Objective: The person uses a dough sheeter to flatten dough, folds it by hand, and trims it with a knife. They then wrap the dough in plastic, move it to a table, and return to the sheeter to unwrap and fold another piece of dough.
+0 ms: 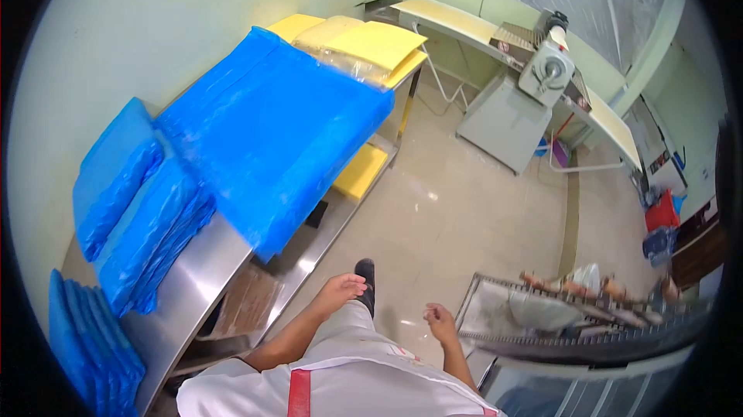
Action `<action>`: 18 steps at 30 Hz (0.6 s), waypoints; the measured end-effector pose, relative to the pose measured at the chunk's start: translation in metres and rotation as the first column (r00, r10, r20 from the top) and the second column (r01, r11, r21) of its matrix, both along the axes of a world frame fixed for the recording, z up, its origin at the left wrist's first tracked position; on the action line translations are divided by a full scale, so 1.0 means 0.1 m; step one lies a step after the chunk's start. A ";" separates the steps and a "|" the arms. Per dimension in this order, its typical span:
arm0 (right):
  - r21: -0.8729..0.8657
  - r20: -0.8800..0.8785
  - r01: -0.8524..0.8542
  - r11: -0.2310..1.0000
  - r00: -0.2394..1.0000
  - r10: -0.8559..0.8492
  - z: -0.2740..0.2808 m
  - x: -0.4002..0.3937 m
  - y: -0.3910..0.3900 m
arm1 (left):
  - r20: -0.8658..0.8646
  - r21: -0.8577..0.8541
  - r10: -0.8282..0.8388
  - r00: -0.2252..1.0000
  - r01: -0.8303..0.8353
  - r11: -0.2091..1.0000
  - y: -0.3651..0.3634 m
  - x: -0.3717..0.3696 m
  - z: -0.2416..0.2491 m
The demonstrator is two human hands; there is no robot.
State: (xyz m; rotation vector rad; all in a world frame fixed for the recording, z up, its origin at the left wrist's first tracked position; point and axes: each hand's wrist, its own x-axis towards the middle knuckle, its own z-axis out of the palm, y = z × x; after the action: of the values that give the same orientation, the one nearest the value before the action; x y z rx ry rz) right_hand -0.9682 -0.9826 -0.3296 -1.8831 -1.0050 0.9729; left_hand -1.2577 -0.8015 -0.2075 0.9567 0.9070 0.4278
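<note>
My left hand (pixel 344 290) hangs in the air in front of my left leg, fingers loosely bent and holding nothing. To the right, my right hand (pixel 441 319) is also free, with its fingers apart, close to a dark-edged rack or tray (pixel 495 301). Left of my left hand stands a steel table (pixel 203 266). A large blue plastic-wrapped sheet or slab (pixel 286 127) covers much of its top. Folded blue plastic-wrapped bundles (pixel 128 185) lie at its near left, beside a further blue stack (pixel 93 347). Neither hand touches these.
Yellow sheets (pixel 375 44) lie at the table's far end, and a yellow piece (pixel 361 172) rests on its lower shelf. A belt machine (pixel 548 73) with long side wings stands across the tiled floor (pixel 422 212). A red container (pixel 662 212) is at the far right.
</note>
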 end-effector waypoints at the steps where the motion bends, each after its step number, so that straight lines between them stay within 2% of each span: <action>1: 0.004 -0.014 -0.028 1.000 0.999 0.028 -0.06 0.13 0.28 | -0.023 0.001 0.012 1.000 -0.012 1.000 0.30 0.16 -0.04; 3: -0.059 0.017 -0.050 0.997 0.999 0.051 0.14 0.35 0.88 | -0.072 0.001 0.029 0.997 -0.029 1.000 0.96 0.48 -0.07; 4: -0.092 0.031 -0.060 0.994 0.998 0.063 0.26 0.48 1.16 | 0.017 0.045 0.056 0.998 -0.057 0.997 1.30 0.62 -0.17; 6: -0.070 0.030 -0.099 0.993 0.994 0.101 0.30 0.89 1.79 | 0.123 0.161 0.092 0.988 -0.111 0.981 2.05 0.94 -0.04; 7: -0.063 0.019 -0.119 0.991 0.993 0.121 0.34 1.06 2.07 | 0.097 0.238 0.129 0.987 -0.149 0.960 2.42 1.09 0.13; 8: -0.037 0.111 -0.145 0.989 0.983 0.148 0.50 1.22 2.37 | 0.059 0.309 0.163 0.985 -0.173 0.935 2.75 1.21 0.33; 9: -0.010 0.195 -0.170 0.985 0.966 0.169 0.67 1.40 2.72 | 0.102 0.289 0.213 0.972 -0.234 0.928 3.05 1.32 0.52; 12: 0.072 0.200 -0.108 0.992 0.975 0.091 1.03 1.94 3.70 | 0.180 0.222 0.393 0.902 -0.426 0.877 3.76 1.56 1.08; 14: 0.150 0.192 -0.119 0.981 0.977 0.089 1.21 2.36 4.42 | 0.217 0.209 0.525 0.823 -0.564 0.799 4.23 1.75 1.15; 18: 0.256 0.259 -0.193 0.947 0.958 0.125 1.75 3.14 6.25 | 0.246 0.250 0.764 0.596 -0.801 0.544 5.14 1.97 0.99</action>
State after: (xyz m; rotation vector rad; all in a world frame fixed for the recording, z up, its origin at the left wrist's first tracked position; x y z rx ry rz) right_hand -0.6543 -0.3576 -0.1546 -1.7270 -1.3815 0.6591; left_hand -1.0606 -0.2875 -0.1084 0.7634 1.1641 1.4554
